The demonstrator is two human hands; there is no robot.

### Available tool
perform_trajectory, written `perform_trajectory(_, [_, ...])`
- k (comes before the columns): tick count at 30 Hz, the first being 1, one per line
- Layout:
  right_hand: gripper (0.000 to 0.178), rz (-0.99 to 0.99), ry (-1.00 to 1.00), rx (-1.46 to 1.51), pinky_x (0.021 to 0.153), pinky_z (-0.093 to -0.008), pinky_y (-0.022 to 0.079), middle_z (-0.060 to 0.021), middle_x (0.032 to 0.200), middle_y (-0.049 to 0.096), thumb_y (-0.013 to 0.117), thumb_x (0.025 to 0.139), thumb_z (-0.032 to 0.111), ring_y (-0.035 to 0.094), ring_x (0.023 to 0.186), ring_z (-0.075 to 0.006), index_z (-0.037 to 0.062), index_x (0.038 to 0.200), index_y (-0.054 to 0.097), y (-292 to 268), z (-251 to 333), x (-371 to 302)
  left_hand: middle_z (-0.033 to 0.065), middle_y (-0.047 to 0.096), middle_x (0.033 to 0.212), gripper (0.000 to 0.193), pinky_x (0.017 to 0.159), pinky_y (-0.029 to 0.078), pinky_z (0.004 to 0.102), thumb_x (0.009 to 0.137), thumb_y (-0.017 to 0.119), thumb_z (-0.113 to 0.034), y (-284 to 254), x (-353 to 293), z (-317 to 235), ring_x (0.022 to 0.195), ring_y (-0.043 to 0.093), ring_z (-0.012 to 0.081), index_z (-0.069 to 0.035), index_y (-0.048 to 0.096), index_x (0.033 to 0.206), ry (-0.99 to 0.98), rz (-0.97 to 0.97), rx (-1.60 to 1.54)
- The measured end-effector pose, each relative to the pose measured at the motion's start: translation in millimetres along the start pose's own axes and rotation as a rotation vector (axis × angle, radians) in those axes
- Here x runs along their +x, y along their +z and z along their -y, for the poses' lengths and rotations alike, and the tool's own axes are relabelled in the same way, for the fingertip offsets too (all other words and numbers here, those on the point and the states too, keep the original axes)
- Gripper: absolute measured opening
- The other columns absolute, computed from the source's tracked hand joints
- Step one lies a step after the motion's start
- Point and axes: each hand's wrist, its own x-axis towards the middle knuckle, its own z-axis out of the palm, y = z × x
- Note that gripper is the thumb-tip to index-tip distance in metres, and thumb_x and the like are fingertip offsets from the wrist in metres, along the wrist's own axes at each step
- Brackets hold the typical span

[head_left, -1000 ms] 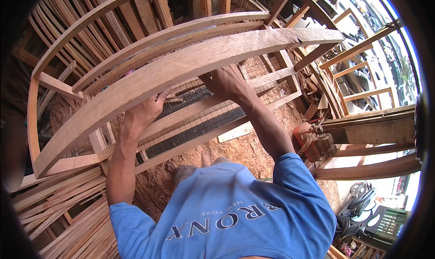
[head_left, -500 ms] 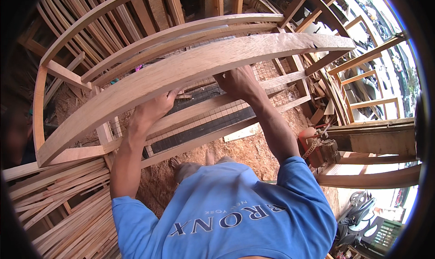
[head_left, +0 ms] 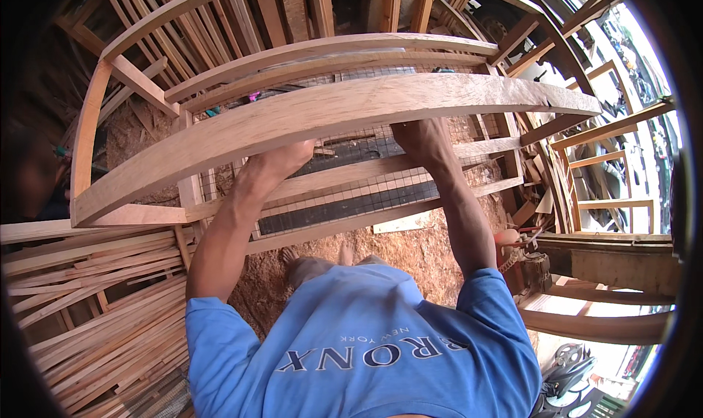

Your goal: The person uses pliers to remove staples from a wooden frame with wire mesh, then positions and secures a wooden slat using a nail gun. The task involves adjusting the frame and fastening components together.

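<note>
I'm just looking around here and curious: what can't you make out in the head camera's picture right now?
All in the head view:
Fingertips of the left hand and right hand: hidden by the curved wooden rail, so their grip cannot be told.
Small pink thing beyond the rail: too small to identify.
Dark shape at far left: blurred and in shadow.
Stacked wooden strips, lower left: outer ends cut off by the round dark rim.

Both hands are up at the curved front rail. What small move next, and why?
I'd probably check the grip on each side before shifting anything: the left hand and right hand appear at the lower edge of the curved front rail, either side of its middle, but it partly hides them, so a secure grip can't be confirmed.
</note>
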Motion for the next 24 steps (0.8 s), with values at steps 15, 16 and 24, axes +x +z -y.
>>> perform_trajectory(15, [0.031,0.168,-0.018,-0.018,0.089,-0.0484,0.053,-0.0249,0.102,0.072,0.073,0.087,0.021,0.068,0.098,-0.0419,-0.0024,0.107,0.071,-0.5,-3.9,-4.5,0.025,0.068,0.116,0.04,0.098,0.048,0.0477,0.092,0.072,-0.028,-10.8,-1.7,-8.6,0.111,0.064,0.0412,-0.001,0.068,0.121,-0.055,0.098,0.16])
perform_trajectory(16, [0.032,0.2,-0.036,-0.024,0.089,-0.0479,0.053,-0.0251,0.102,0.072,0.074,0.087,0.022,0.069,0.098,-0.041,-0.003,0.107,0.071,-1.1,-3.6,-5.1,0.0251,0.068,0.118,0.042,0.099,0.048,0.0478,0.091,0.072,-0.029,-12.8,-2.0,-9.8,0.112,0.063,0.0414,-0.001,0.067,0.123,-0.024,0.115,0.142])
perform_trajectory(24, [0.041,0.433,0.073,-0.048,0.099,-0.0476,0.048,-0.0256,0.112,0.068,0.073,0.09,0.026,0.064,0.109,-0.0399,-0.003,0.118,0.065,-7.5,4.2,1.0,0.0273,0.066,0.12,0.05,0.103,0.047,0.0484,0.091,0.072,-0.035,-28.4,0.2,-24.1,0.115,0.062,0.0439,0.001,0.064,0.126,-0.13,0.288,0.016])
